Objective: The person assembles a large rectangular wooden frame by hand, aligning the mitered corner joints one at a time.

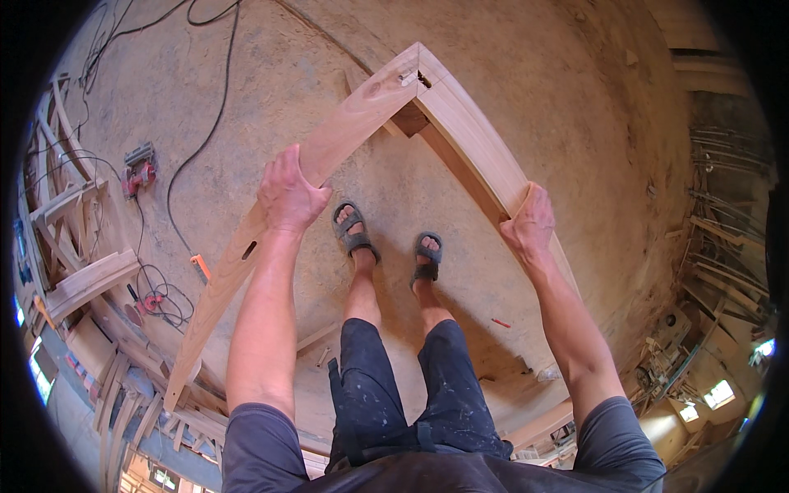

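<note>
Two long pale wooden beams meet at a mitred corner ahead of me, forming an angled frame. Around the left beam point(355, 123) my left hand point(289, 191) is closed, thumb on the inner edge. A dark slot shows in that beam's lower part, near my forearm. My right hand point(530, 218) grips the right beam point(472, 123) partway down its length, fingers over the top face. Near the corner joint there is a small dark gap, and below it a brown wooden block point(410, 119) shows on the inner side.
On the dusty floor at left lie a red power tool point(140, 170), black cables point(222, 111), an orange-handled tool point(200, 267) and a red grinder-like tool point(149, 304). Wooden parts point(92, 285) are stacked at far left. A small red stick point(500, 323) lies right of my feet. Timber pieces point(731, 275) line the right side.
</note>
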The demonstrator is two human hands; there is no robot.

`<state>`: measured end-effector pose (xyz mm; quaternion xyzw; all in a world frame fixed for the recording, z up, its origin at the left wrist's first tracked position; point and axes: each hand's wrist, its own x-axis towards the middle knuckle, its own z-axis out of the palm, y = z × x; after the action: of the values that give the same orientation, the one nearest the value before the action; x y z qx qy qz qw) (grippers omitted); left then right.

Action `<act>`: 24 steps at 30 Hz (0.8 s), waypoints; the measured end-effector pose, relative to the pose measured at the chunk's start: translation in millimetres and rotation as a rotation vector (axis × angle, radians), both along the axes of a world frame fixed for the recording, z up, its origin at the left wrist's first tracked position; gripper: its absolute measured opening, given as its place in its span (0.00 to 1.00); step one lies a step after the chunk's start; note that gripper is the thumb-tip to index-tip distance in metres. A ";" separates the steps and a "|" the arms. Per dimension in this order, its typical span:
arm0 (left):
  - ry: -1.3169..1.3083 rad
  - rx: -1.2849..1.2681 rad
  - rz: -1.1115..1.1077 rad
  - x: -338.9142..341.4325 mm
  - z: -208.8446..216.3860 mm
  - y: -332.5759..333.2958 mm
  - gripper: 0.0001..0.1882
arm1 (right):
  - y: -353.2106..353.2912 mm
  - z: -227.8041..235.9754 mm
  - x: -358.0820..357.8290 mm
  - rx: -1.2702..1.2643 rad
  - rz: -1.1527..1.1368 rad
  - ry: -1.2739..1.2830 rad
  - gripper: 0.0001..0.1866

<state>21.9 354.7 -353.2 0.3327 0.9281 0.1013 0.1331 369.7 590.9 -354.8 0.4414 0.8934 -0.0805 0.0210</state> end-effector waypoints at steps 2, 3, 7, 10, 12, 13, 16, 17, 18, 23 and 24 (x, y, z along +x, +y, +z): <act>0.013 0.006 -0.001 0.8 -0.2 -1.2 0.43 | -0.3 4.4 -7.8 -0.008 0.023 0.011 0.35; 0.021 0.009 -0.004 0.6 -0.5 -2.1 0.42 | 3.0 3.8 -14.9 -0.030 0.032 0.037 0.36; 0.002 -0.012 0.019 -0.5 -3.3 -2.4 0.42 | 15.4 2.1 -56.3 -0.129 0.028 0.054 0.37; 0.027 0.071 0.004 0.6 -2.4 1.1 0.41 | 17.8 3.4 -77.3 -0.172 -0.056 -0.010 0.36; 0.043 0.083 -0.008 -1.0 -4.7 0.2 0.40 | 17.8 1.4 -78.1 -0.163 -0.054 -0.005 0.34; 0.051 0.090 -0.013 -2.7 -4.4 1.4 0.40 | 18.3 1.1 -79.3 -0.156 -0.053 -0.003 0.33; -0.023 -0.032 0.031 -1.6 0.4 3.5 0.41 | 16.6 3.9 -83.3 -0.158 -0.061 -0.021 0.30; -0.014 -0.019 0.021 -3.4 0.6 3.0 0.41 | 16.9 5.1 -85.4 -0.171 -0.073 -0.023 0.29; -0.005 -0.005 0.011 -4.8 -1.2 1.9 0.41 | 17.5 6.1 -87.4 -0.183 -0.085 -0.025 0.28; 0.008 0.023 -0.009 -4.6 -5.0 0.9 0.41 | 16.2 6.3 -91.7 -0.171 -0.123 -0.060 0.27; 0.023 0.043 -0.021 -5.0 -7.2 0.1 0.41 | 15.1 5.3 -92.8 -0.164 -0.130 -0.059 0.27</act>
<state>16.9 354.8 -360.4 0.3466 0.9236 0.1160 0.1161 276.9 606.0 -349.5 0.4974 0.8523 -0.1416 0.0782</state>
